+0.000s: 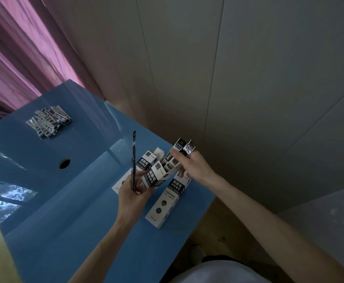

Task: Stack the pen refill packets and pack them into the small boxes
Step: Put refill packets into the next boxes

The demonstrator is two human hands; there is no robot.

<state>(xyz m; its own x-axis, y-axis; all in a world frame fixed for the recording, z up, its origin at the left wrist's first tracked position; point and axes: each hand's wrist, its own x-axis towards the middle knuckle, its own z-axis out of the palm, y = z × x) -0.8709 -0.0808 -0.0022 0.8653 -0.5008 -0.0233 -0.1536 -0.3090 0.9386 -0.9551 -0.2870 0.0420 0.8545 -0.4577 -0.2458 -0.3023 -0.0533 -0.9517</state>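
nearest, a white sleeve [218, 272] sits at the bottom edge. left hand [132, 193] has its fingers [141, 174] curled round a thin upright stack of refill packets [134, 158] and a small box [155, 176]. right hand [191, 166] pinches more packets at the open mouth of another box [167, 199] lying on the blue table [75, 201]. loose packets [48, 121] wait far left. risk: the tilted stack could fan apart or catch the box flap, since one hand manages both things.
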